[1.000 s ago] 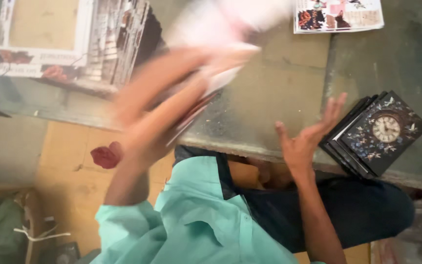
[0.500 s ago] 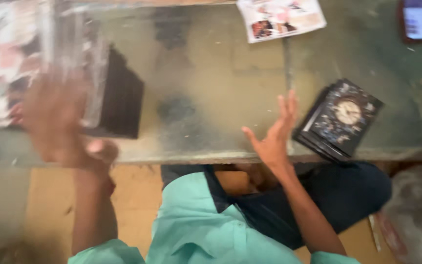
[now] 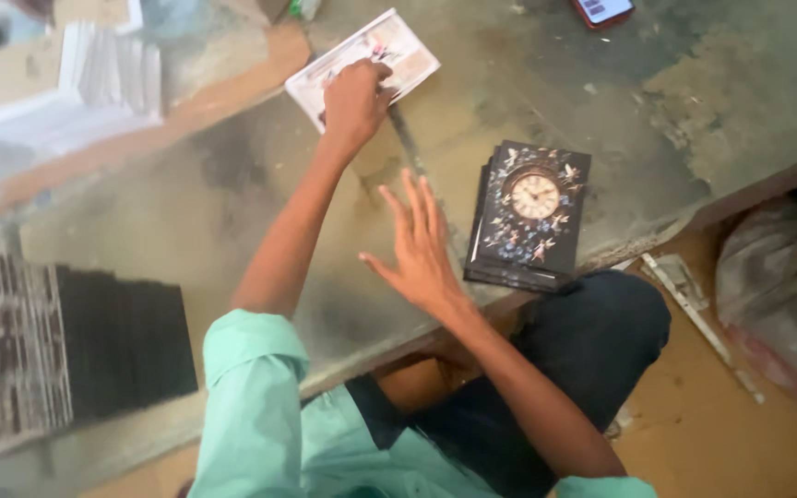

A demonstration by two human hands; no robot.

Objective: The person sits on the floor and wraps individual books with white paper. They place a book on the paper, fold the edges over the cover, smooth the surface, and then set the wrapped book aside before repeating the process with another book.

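My left hand (image 3: pixel 354 97) reaches across the worn grey-green table (image 3: pixel 232 194) and lies with curled fingers on a white printed sheet with colourful pictures (image 3: pixel 389 51) at the far side. My right hand (image 3: pixel 419 247) hovers flat and open, fingers spread, just left of a stack of dark cards bearing a clock picture (image 3: pixel 529 214). It is not touching the stack, which lies at the table's near edge above my knee.
A row of black and patterned sheets (image 3: pixel 94 355) lies at the near left, and white stacked sheets (image 3: pixel 94 78) at the far left. A red-cased phone (image 3: pixel 603 9) is at the far edge. A grey plastic bag (image 3: pixel 777 286) and a wooden strip (image 3: pixel 698 309) are on the floor to the right.
My left hand left the sheets at the near left and reached forward onto the far printed sheet. My right hand stayed open beside the clock cards.
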